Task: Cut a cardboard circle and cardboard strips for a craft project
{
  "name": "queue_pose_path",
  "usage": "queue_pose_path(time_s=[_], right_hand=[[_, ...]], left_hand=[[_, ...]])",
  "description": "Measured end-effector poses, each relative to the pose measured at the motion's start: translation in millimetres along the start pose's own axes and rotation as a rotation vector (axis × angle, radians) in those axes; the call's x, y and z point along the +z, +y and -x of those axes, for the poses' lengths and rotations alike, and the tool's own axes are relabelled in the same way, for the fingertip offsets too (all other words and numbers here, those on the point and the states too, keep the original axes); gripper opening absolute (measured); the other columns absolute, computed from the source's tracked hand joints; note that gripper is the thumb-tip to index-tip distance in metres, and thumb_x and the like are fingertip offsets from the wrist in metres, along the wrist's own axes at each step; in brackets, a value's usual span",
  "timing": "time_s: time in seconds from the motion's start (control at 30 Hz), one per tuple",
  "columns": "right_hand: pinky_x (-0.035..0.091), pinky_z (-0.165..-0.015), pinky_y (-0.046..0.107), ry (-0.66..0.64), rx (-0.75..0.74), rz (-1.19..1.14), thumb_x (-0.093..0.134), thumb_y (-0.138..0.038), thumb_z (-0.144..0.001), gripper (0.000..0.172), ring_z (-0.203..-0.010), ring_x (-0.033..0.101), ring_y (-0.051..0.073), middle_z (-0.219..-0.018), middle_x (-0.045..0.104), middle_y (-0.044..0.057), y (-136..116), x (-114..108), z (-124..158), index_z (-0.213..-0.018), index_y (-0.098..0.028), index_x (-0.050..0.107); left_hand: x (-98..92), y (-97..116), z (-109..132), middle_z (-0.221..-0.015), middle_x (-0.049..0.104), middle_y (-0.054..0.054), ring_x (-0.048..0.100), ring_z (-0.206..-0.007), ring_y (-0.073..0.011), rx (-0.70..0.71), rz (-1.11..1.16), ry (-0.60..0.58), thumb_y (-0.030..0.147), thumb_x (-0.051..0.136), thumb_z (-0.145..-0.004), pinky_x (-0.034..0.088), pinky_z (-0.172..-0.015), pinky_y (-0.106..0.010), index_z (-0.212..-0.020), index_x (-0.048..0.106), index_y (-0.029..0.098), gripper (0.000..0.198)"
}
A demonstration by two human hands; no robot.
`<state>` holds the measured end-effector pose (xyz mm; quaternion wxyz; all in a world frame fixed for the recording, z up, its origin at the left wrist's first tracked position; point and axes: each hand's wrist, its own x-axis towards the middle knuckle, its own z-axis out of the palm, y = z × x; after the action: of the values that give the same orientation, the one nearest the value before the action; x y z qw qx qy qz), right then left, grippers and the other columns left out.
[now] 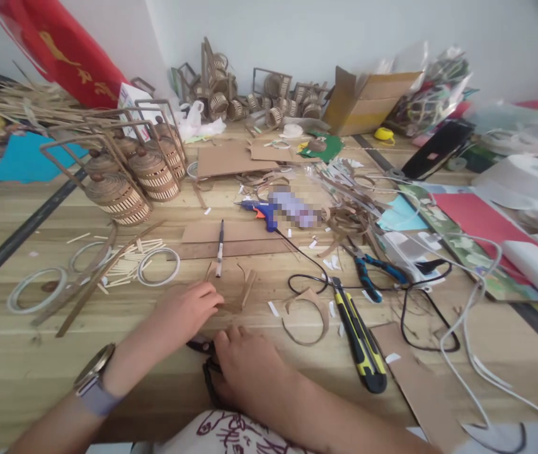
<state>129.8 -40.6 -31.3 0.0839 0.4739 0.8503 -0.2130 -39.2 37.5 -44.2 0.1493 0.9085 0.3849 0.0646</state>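
My right hand [250, 366] is closed around dark-handled scissors [210, 381], whose short dark blades point left, close to the table edge. Just above and to the left, my left hand [188, 315], with a watch on its wrist, has its fingers pressed together. Whatever they pinch is hidden beneath them. Beyond the left fingertips lie a black-and-white pen [220, 249] and a small brown strip [249, 289]. A brown ring of thin strip [305, 320] lies to the right of my hands. White rings [158, 267] and pale sticks [125, 260] lie at the left.
A yellow-and-black utility knife [360, 337], blue-handled pliers [377, 271] and a blue glue gun [266, 213] lie at the right and centre. Handled woven baskets [118, 197] stand at the back left. Cords [467, 315] and cardboard [415, 378] spread across the right.
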Motion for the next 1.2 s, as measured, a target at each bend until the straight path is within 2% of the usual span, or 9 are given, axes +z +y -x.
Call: queue_pose_path(time_s=[0.13,0.27,0.33,0.43,0.57,0.73,0.93,1.1,1.2], right_hand=[[0.056,-0.062,0.030,-0.021,-0.086,-0.043,0.069,-0.040,-0.092,0.031,-0.086,0.073,0.024,-0.106,0.072,0.012,9,-14,13,-0.111,-0.016,0.068],[0.051,-0.057,0.029,0.121,-0.114,0.022,0.067,-0.032,-0.094,0.012,-0.084,0.070,0.024,-0.093,0.072,0.007,31,-18,33,-0.094,-0.021,0.072],[0.048,-0.056,0.028,0.212,0.009,0.054,0.065,-0.024,-0.094,0.010,-0.074,0.068,0.021,-0.082,0.070,0.004,52,-19,44,-0.088,-0.022,0.072],[0.051,-0.067,0.031,0.367,0.374,0.157,0.056,-0.008,-0.095,0.025,-0.098,0.067,0.027,-0.115,0.069,0.013,89,-20,54,-0.111,-0.021,0.070],[0.051,-0.076,0.030,0.329,0.414,0.117,0.052,-0.005,-0.096,0.026,-0.107,0.066,0.026,-0.123,0.066,0.014,115,-9,47,-0.109,-0.019,0.069],[0.045,-0.065,0.027,0.306,0.415,0.042,0.044,-0.012,-0.102,0.022,-0.080,0.070,0.020,-0.097,0.070,0.009,101,9,34,-0.105,-0.018,0.066],[0.046,-0.078,0.027,0.325,0.346,-0.074,0.058,-0.013,-0.096,0.026,-0.094,0.069,0.020,-0.110,0.068,0.010,88,9,16,-0.121,-0.018,0.063],[0.050,-0.082,0.030,0.334,0.315,-0.130,0.060,-0.013,-0.095,0.008,-0.089,0.065,0.016,-0.097,0.068,0.004,90,8,3,-0.094,-0.017,0.067],[0.056,-0.084,0.038,0.365,0.352,-0.138,0.064,-0.024,-0.098,0.010,-0.092,0.066,0.018,-0.106,0.069,0.004,88,13,2,-0.101,-0.015,0.067]], left_hand=[[-5.9,5,3,-0.104,0.073,-0.008,0.070,-0.093,-0.0249,-0.101,0.077,0.081,0.020,0.046,-0.099,0.055,-0.085,-0.038,-0.105,0.072,0.021,0.027],[-7.4,21,0,-0.100,0.074,-0.008,0.071,-0.093,-0.0250,-0.186,0.185,0.181,0.028,0.048,-0.098,0.056,-0.084,-0.037,-0.102,0.070,0.021,0.023],[-8.3,31,-2,-0.097,0.074,-0.007,0.070,-0.090,-0.0237,-0.228,0.261,0.217,0.031,0.049,-0.098,0.056,-0.081,-0.034,-0.099,0.068,0.021,0.021],[-10.8,47,-7,-0.091,0.073,-0.005,0.068,-0.080,-0.0211,-0.276,0.368,0.227,0.033,0.051,-0.096,0.055,-0.075,-0.031,-0.096,0.066,0.021,0.019],[-13.6,61,-12,-0.087,0.071,-0.003,0.067,-0.077,-0.0193,-0.245,0.460,0.201,0.032,0.052,-0.094,0.054,-0.074,-0.030,-0.094,0.065,0.022,0.017],[-13.2,63,-2,-0.085,0.072,-0.003,0.068,-0.077,-0.0198,-0.228,0.506,0.254,0.032,0.052,-0.092,0.052,-0.071,-0.030,-0.094,0.066,0.021,0.017],[-8.0,58,22,-0.083,0.073,-0.001,0.069,-0.074,-0.0188,-0.236,0.547,0.254,0.030,0.053,-0.093,0.051,-0.068,-0.028,-0.093,0.065,0.022,0.015],[-3.8,54,37,-0.085,0.073,-0.001,0.069,-0.075,-0.0184,-0.247,0.588,0.247,0.028,0.054,-0.092,0.051,-0.069,-0.028,-0.093,0.065,0.022,0.012],[-2.7,54,42,-0.084,0.073,-0.002,0.070,-0.076,-0.0184,-0.245,0.605,0.244,0.027,0.054,-0.091,0.051,-0.070,-0.028,-0.091,0.064,0.021,0.011]])
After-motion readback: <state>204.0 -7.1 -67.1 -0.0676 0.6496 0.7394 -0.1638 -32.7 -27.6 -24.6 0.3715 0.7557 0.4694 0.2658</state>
